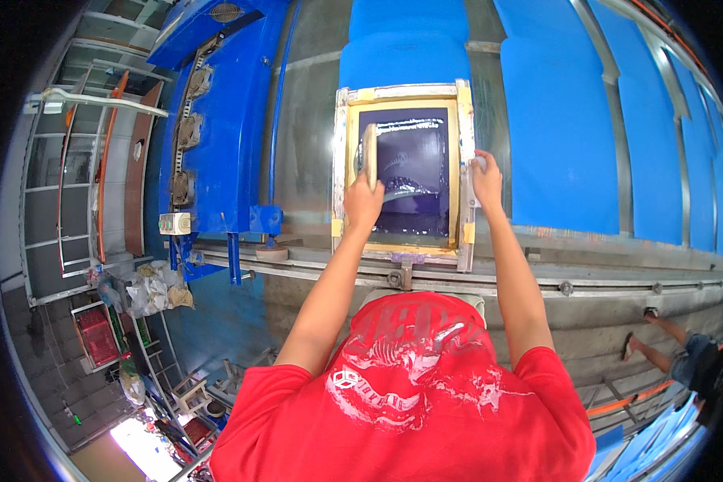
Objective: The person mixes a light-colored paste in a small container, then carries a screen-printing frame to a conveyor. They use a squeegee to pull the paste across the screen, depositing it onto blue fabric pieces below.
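Two hands on one printing screen (402, 173) — a wooden-framed rectangle with a dark violet mesh, lying flat on the long desk (313, 128) directly ahead of the person. Long axis of the frame runs away from the person, short axis left to right; near edge sits just above the metal rail (538, 283) that follows the desk front.

Left hand (363, 201): fingers closed around the handle of a squeegee (370, 154). Squeegee stands on the mesh near the frame's left inner edge, its long axis also pointing away from the person, roughly parallel to the frame's long sides. A pale streak of ink lies on the mesh just right of the hand.

Right hand (487, 178): fingers curled over the right-hand frame bar, clamped on it about midway along.

Edges and room: blue cloth panels (562, 120) lie along the desk to the right of the frame and beyond its far edge, with a bare strip between frame and nearest right panel. To the left, bare grey desk surface, then a blue machine housing (225, 120) — well apart from the frame. Inside the frame, open mesh extends from the squeegee across to the right bar.

Far right, lower down, another person's legs (659, 345) beside the desk, well apart.
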`<state>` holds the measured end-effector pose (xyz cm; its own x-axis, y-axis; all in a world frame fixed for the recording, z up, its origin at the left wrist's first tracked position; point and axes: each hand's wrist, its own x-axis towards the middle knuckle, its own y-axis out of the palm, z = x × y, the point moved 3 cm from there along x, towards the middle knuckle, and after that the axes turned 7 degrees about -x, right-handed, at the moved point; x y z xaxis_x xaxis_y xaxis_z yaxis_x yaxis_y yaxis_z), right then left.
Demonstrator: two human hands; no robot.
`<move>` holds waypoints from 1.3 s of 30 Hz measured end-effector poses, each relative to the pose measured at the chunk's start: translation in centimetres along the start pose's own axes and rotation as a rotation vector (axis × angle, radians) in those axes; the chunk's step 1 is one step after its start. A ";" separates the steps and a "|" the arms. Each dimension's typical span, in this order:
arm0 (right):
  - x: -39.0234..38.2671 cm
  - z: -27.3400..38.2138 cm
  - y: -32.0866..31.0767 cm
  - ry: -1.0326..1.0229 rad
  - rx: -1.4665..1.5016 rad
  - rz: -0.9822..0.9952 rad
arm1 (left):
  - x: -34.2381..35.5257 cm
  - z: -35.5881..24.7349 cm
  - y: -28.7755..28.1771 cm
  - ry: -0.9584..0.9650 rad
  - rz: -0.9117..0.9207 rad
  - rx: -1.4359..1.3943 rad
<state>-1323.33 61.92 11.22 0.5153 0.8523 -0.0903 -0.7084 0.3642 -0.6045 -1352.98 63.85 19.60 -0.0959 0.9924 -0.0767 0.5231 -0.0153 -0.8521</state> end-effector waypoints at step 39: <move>-32.5 46.3 5.5 -0.696 0.422 0.297 | -26.0 34.1 -46.8 -0.114 -0.575 -1.601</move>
<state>-1366.32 53.58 47.43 -0.0342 0.9201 0.3902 -0.9576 0.0816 -0.2763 -1403.86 34.59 43.80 -0.5810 0.8115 -0.0621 0.6604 0.5146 0.5469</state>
